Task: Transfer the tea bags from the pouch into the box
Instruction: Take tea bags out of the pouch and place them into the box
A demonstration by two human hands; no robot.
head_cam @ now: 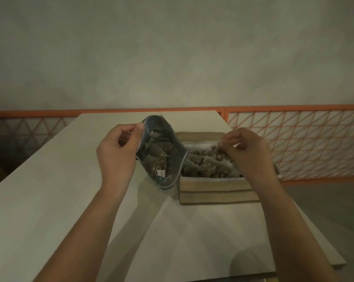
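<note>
Tea bags (216, 151) pinched in the right hand (247, 151) over the box (216, 190); tangled strings could drag others out as the left hand (119, 151) grips the pouch (172, 159).

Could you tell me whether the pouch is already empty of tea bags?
No, several tea bags still lie inside the open pouch, which the left hand holds by its rim.

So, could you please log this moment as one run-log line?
left hand: holds pouch open by rim | right hand: pinches tea bag over box | tea bags remain in pouch
</note>
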